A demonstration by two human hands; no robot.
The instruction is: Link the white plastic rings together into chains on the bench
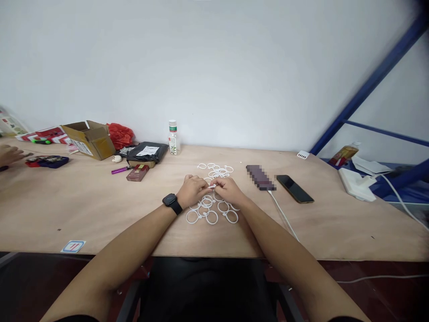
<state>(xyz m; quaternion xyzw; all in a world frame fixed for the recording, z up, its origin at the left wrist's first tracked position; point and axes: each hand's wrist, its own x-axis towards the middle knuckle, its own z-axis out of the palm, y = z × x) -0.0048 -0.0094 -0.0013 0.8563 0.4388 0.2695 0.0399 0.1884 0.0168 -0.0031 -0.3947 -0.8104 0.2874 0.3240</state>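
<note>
Both my hands meet over a scatter of white plastic rings (214, 210) on the wooden table (100, 214). My left hand (192, 190), with a black watch (172, 202) on its wrist, pinches a small white ring piece (212, 185) between its fingertips. My right hand (229, 190) pinches the same piece from the other side. More white rings (216, 170) lie just beyond my fingers, and several linked ones lie below my hands near the table edge.
A black phone (295, 188) and a dark device (259, 177) with a white cable lie to the right. A small bottle (173, 137), a dark package (147, 153), a red box (137, 172), a purple lighter (119, 170) and a cardboard box (90, 138) stand left. Another person's hand (9, 155) rests at far left.
</note>
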